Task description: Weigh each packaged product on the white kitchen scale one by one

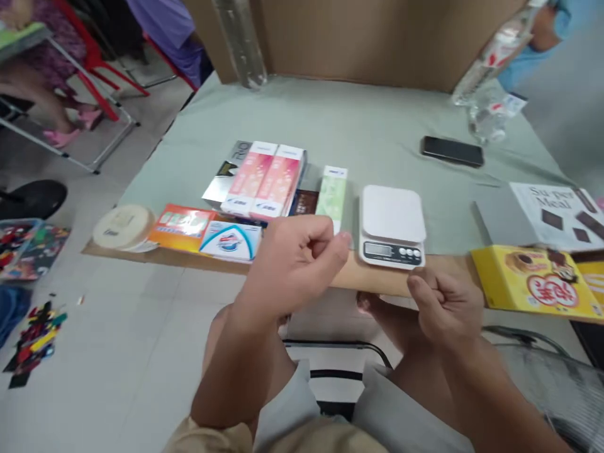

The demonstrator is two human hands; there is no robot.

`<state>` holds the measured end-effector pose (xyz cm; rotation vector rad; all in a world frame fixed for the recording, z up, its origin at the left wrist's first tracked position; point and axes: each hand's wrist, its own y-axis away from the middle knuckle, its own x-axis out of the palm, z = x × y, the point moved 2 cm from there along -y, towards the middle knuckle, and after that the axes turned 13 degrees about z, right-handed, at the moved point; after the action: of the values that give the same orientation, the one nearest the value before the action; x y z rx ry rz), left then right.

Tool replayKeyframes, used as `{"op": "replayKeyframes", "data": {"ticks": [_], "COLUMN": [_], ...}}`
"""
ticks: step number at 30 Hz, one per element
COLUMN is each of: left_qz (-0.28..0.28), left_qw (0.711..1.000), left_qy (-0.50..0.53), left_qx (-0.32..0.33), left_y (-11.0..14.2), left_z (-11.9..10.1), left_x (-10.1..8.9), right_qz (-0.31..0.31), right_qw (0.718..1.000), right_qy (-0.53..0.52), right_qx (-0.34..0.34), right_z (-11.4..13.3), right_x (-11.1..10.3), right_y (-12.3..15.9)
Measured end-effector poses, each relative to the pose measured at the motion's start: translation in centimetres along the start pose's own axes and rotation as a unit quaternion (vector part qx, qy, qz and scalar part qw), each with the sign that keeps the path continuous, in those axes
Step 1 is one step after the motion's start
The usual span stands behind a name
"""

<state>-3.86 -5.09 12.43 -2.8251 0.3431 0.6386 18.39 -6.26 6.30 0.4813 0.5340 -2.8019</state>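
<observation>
My left hand [297, 264] is curled into a loose fist over the table's front edge, with nothing showing in it. Behind it stand a green-and-white box [333, 192] and two pink boxes [264, 179]. My right hand [446, 305] is closed in a fist just in front of the edge, also with no object visible in it. A white kitchen scale [392, 217] sits between and beyond my hands, its platform bare. To the left of my left hand lie a white-and-blue box [231, 240] and an orange box [184, 226].
A round cream container [123, 226] is at the left corner. A black phone [452, 151], a yellow biscuit box [533, 280] and a white box [557, 214] lie to the right. Plastic bottles flank the cardboard panel [363, 44]. Colourful bricks [42, 340] are on the floor.
</observation>
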Motion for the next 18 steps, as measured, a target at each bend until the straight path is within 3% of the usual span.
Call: {"op": "replayKeyframes", "data": {"ticks": [5, 12, 15, 18], "left_qz": [-0.125, -0.282, -0.407, -0.574], "left_qw": [0.984, 0.936, 0.877, 0.767], "left_qy": [-0.040, -0.047, -0.062, -0.080], "left_qx": [-0.120, -0.206, -0.248, -0.276], "left_y": [1.8, 5.0, 6.9, 9.5], "left_z": [3.7, 6.7, 8.4, 11.6], "left_x": [-6.1, -10.9, -12.6, -14.6], "right_qz": [0.120, 0.274, 0.326, 0.380], "right_qw": [0.991, 0.952, 0.930, 0.902], "right_qy": [0.047, 0.052, 0.057, 0.109], "right_qx": [0.023, -0.126, -0.158, -0.173], "right_z": [2.5, 6.7, 8.0, 8.9], "right_x": [5.7, 14.3, 19.2, 25.2], "right_y": [-6.1, -13.2, -15.2, -16.7]}}
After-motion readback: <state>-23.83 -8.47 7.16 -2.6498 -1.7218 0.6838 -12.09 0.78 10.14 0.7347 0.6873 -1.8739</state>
